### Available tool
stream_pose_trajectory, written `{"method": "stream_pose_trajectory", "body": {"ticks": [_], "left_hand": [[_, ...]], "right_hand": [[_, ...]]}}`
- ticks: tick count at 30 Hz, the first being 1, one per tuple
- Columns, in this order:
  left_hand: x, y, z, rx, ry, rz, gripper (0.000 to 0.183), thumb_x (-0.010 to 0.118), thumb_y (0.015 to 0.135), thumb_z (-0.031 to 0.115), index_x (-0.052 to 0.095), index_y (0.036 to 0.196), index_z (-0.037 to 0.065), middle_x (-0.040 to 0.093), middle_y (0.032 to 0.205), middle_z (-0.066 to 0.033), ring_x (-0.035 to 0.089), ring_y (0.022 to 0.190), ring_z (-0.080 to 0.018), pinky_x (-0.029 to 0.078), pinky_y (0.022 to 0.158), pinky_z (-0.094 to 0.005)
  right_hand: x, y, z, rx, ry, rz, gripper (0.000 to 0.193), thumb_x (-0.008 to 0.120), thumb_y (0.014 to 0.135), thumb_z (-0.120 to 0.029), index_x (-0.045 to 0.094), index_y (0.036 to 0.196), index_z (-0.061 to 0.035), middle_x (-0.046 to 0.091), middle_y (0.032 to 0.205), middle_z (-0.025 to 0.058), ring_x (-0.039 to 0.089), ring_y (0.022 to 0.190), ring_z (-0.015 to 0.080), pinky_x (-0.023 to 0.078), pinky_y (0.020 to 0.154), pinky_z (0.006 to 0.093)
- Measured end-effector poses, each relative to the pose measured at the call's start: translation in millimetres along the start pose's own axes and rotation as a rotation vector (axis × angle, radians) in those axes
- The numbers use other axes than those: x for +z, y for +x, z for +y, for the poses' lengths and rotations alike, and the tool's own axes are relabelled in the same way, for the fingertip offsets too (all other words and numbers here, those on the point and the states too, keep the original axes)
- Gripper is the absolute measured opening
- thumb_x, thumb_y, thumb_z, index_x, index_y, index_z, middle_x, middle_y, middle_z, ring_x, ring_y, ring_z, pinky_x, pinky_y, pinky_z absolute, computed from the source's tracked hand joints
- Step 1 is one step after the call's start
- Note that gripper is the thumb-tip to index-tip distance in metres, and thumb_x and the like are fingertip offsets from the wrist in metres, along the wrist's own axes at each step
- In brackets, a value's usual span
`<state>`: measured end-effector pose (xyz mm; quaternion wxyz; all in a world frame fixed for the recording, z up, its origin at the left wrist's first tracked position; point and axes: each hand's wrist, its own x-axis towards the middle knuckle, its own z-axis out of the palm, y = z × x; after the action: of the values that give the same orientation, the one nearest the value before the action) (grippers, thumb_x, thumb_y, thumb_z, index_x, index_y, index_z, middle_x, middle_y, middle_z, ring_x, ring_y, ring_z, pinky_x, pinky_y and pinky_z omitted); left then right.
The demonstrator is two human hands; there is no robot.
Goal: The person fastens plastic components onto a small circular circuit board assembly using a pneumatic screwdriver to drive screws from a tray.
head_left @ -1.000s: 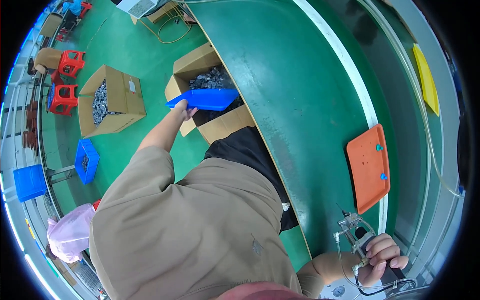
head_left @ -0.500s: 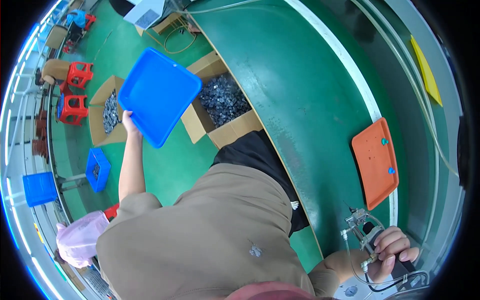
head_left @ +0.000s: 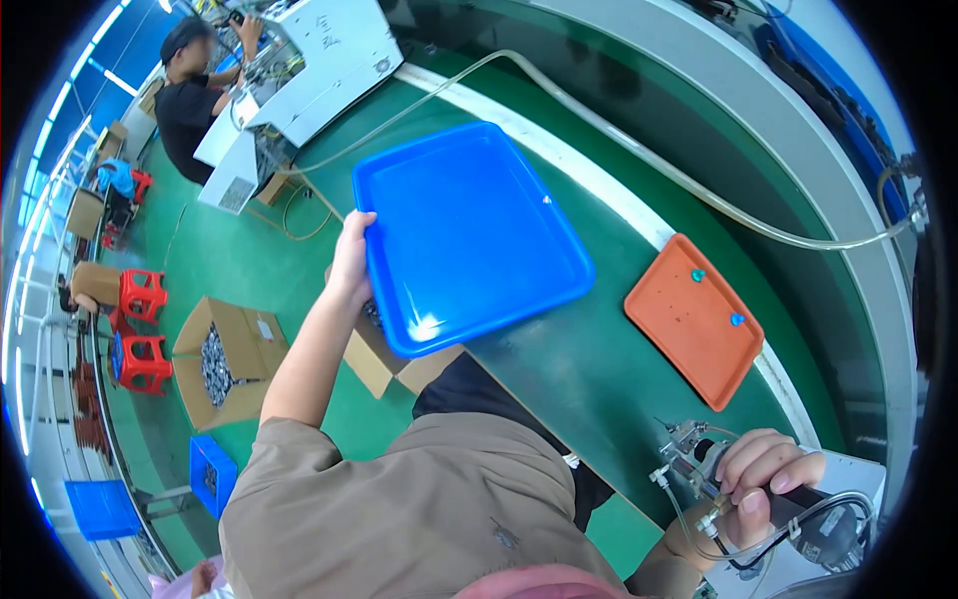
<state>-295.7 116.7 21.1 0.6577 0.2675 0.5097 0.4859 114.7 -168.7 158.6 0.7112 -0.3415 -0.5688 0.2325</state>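
My left hand (head_left: 351,258) grips the left rim of a shallow blue tray (head_left: 469,240), held up tilted over the edge of the green bench. The tray's inside is bare. At the lower right my right hand (head_left: 763,469) is closed round the black body of a small device (head_left: 689,447) with metal fittings and clear air hoses. Some of its fingers are hidden behind the device. Beyond that hand an orange tray (head_left: 689,324) lies on the bench, carrying two small blue-green pieces (head_left: 737,319) and a few dark specks.
Below the blue tray stands a cardboard box (head_left: 374,359), largely covered by it. Another open box (head_left: 225,369) of small dark parts is on the floor at left, near red stools (head_left: 143,364). A clear hose (head_left: 619,155) crosses the bench. A person (head_left: 190,110) works at a white machine (head_left: 329,70).
The blue tray has moved right, from over the floor and boxes to over the bench edge, still in my left hand. The view has swung, bringing the co-worker in. My right hand keeps its hold.
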Motion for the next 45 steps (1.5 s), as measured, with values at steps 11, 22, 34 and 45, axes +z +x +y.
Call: {"method": "stream_pose_trajectory", "body": {"ticks": [11, 22, 34, 45], "left_hand": [[59, 47, 2, 0.979, 1.003, 0.004, 0.081, 0.066, 0.095, 0.014, 0.022, 0.163, 0.004, 0.018, 0.168, -0.0235, 0.021, 0.156, -0.0389, 0.023, 0.125, -0.0484], [240, 351, 43, 0.834, 1.661, 0.075, 0.065, 0.047, 0.098, 0.037, 0.044, 0.155, 0.005, 0.024, 0.163, -0.0349, 0.030, 0.150, -0.0502, 0.028, 0.123, -0.0551], [177, 450, 102, 0.543, 1.794, 0.157, 0.067, 0.055, 0.091, 0.010, 0.039, 0.156, 0.005, 0.039, 0.159, -0.0270, 0.045, 0.143, -0.0450, 0.039, 0.120, -0.0476], [247, 326, 76, 1.181, 1.681, -0.307, 0.039, 0.067, 0.093, 0.029, 0.070, 0.122, 0.004, 0.072, 0.118, -0.0233, 0.067, 0.112, -0.0429, 0.055, 0.097, -0.0473]], "right_hand": [[-12, 14, -2, 0.004, -0.085, -0.013, 0.034, 0.077, 0.080, -0.005, 0.049, 0.098, -0.0102, 0.054, 0.057, -0.0001, 0.054, 0.043, 0.0146, 0.049, 0.044, 0.0277], [-12, 34, -3, 0.038, 0.061, -0.144, 0.032, 0.078, 0.082, 0.002, 0.052, 0.098, -0.0064, 0.055, 0.066, 0.0082, 0.057, 0.051, 0.0231, 0.050, 0.047, 0.0391], [-46, 42, 48, -0.053, 0.128, -0.340, 0.019, 0.065, 0.099, -0.022, 0.063, 0.096, -0.0029, 0.066, 0.087, 0.0163, 0.068, 0.072, 0.0308, 0.057, 0.064, 0.0445], [-40, 7, 32, -0.159, -0.045, -0.110, 0.036, 0.081, 0.082, -0.009, 0.053, 0.104, -0.0112, 0.063, 0.066, 0.0008, 0.063, 0.052, 0.0146, 0.055, 0.049, 0.0273]]}}
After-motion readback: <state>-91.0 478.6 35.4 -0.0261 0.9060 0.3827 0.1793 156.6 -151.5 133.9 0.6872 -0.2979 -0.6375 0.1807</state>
